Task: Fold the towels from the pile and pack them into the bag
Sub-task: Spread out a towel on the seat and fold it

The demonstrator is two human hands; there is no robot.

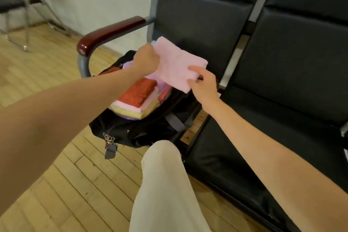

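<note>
1. I hold a folded pale pink terry towel (178,64) in the air with both hands, above the open top of a black fabric bag (143,128).
2. My left hand (146,60) grips the towel's left edge, fingers curled round the cloth so that only the back of the fist shows.
3. My right hand (202,84) pinches the towel's near right corner between thumb and fingers; the thumb lies on top of the cloth.
4. The towel tilts, its far corner higher and its near edge lower, over the bag's right side.
5. The bag sits on the black padded seat (254,137) at the left end of a row of black cushioned chairs, just beside a dark red wooden armrest (111,32) on a grey metal frame.
6. Inside the bag lies a stack of folded towels: a rust-red towel (141,92) on top, with pink, yellow and lilac layers (130,111) showing under it.
7. More lilac and pink cloth shows behind the stack, partly hidden by my left arm; I cannot tell how many pieces are there.
8. A small grey tag on a metal clip (111,149) hangs from the bag's near corner.
9. My leg in light beige trousers (165,184) stands on the pale wooden plank floor (56,184) in front of the seat.
10. A blurred metal-legged chair (18,5) stands far left by the white wall.
</note>
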